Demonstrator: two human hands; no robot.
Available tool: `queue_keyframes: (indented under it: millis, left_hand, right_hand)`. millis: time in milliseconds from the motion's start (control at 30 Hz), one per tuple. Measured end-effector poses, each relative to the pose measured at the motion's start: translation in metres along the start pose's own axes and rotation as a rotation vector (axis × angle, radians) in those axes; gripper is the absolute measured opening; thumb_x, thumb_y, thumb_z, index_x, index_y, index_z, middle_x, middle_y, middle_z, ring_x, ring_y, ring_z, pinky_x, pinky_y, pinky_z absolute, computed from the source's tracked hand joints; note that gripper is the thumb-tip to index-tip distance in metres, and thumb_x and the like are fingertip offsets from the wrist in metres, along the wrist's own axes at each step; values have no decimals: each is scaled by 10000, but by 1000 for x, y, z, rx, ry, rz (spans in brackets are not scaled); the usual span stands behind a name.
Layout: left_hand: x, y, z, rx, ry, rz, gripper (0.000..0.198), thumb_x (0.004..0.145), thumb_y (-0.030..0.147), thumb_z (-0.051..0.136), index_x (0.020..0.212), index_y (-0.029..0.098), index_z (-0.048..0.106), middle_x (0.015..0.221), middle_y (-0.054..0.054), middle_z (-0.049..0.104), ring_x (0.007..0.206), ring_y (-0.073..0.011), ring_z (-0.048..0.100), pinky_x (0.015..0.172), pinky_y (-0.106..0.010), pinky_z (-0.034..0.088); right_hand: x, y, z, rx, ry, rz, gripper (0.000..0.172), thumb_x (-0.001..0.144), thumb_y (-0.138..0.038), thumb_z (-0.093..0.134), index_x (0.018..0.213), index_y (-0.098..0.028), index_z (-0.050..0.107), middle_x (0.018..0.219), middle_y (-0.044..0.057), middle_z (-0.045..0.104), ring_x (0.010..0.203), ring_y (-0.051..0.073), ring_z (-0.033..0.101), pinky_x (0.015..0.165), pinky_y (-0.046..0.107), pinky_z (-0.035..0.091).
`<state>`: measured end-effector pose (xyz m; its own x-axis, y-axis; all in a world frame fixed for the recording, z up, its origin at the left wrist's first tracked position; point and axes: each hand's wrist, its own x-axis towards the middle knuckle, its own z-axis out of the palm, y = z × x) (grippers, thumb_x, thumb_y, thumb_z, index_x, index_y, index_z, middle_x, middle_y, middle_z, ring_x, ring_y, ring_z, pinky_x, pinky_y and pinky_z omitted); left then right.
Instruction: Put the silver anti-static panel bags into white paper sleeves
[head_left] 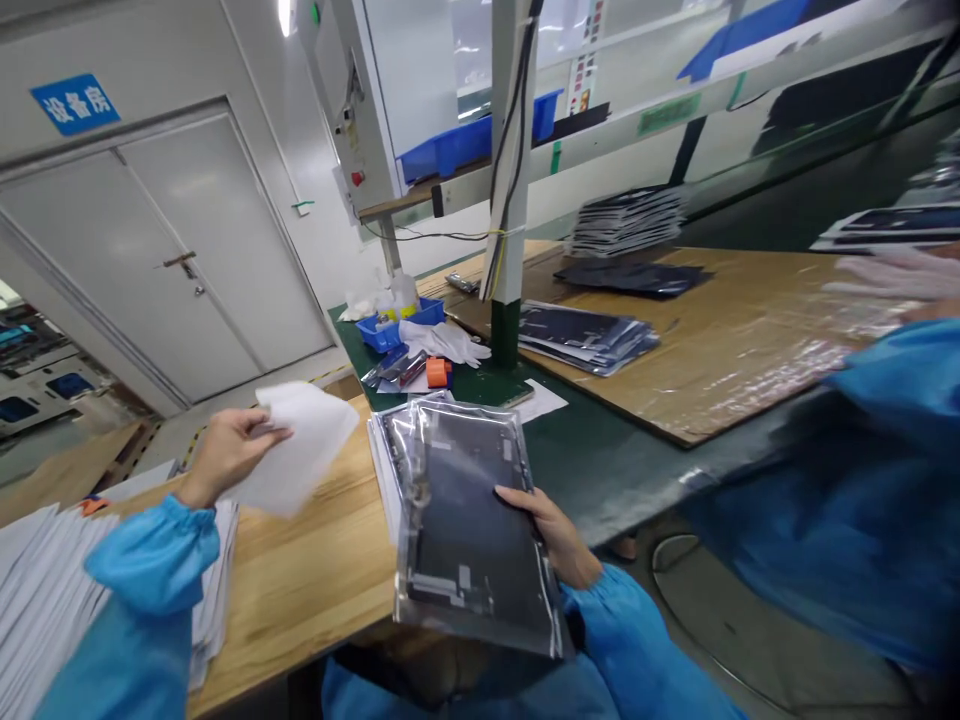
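Note:
My left hand (234, 450) pinches a thin white sheet (300, 445) by its upper left corner, held up over the wooden tabletop (300, 590). In my right hand (555, 530) is a flat dark panel (472, 510) inside a clear plastic bag, gripped at its right edge with the thumb on top. The panel is tilted towards me at the table's front edge. Behind its upper left side lie white sheets and another clear bag (394, 430), partly hidden by it.
Stacks of white sheets (45, 580) lie at the left. On the green bench are a blue tray (412, 318) with bottles, white gloves (446, 342) and an orange roll (436, 373). Bagged panels (589, 335) are piled beyond a post (506, 250). A co-worker's blue sleeve (900, 400) is at right.

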<state>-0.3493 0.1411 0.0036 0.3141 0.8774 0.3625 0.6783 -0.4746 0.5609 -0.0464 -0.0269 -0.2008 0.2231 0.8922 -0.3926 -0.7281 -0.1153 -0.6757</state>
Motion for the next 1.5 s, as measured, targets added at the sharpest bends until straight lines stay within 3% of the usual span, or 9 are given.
queue_keyframes:
  millis: [67,133,267,400,667,800,1067,1300,1500]
  left_hand:
    - [10,18,7,179,-213,148,180,604,351,753,623,177,710,552,27,625,536,-120,536,540,-214,359]
    - [10,19,38,278,-404,195,80,639,269,708,672,200,731,636,10,682,627,-150,599,598,-227,387]
    - [-19,-22,121,351,-571,136,59,673,239,673,675,213,726,706,-28,713,714,-193,628,624,-254,400]
    - [-59,-64,160,252,-617,130,220,803,272,549,680,194,713,778,-54,722,755,-185,632,692,-256,433]
    - [-78,-74,167,117,-454,33,320,835,399,505,737,180,716,821,-73,723,789,-203,631,737,-284,433]
    - [-83,-62,172,141,-367,63,410,887,356,380,659,183,673,783,-67,692,784,-190,621,742,-289,431]
    - [-104,-51,180,214,-184,81,211,792,167,481,855,201,680,896,-49,691,852,-203,621,784,-314,464]
    - [-142,-99,163,408,-39,194,331,769,147,525,1076,190,641,1049,-76,658,979,-245,577,859,-357,465]
    - [-181,-128,143,422,28,185,156,774,170,555,881,207,663,921,-53,672,864,-231,587,745,-344,463]
  right_hand:
    - [-17,9,-10,8,23,10,212,630,-224,765,816,-140,708,696,68,739,579,211,695,578,294,585]
    - [-34,22,-16,12,50,23,271,608,-275,792,825,-133,715,704,81,740,600,232,701,609,320,586]
    - [-63,47,-21,-56,102,43,374,565,-368,835,827,-127,721,708,85,739,624,254,705,603,323,573]
    - [-85,63,-21,-120,131,96,393,512,-397,864,748,-123,710,641,73,720,564,240,688,540,294,548]
    - [-112,69,-24,-177,273,120,435,440,-409,885,715,-133,691,646,56,709,570,218,669,556,296,540]
    - [-101,74,-9,-263,218,114,406,472,-425,862,676,-128,674,563,28,659,506,179,618,493,263,492]
    - [-77,74,12,-336,215,63,343,488,-408,809,602,-137,633,519,-5,600,470,126,519,469,237,412]
    - [-39,63,30,-344,228,-78,246,491,-335,751,622,-163,634,571,4,627,533,156,551,525,261,439]
    - [-18,64,52,-372,197,-71,228,523,-315,747,640,-174,610,576,8,631,547,171,570,521,271,444]
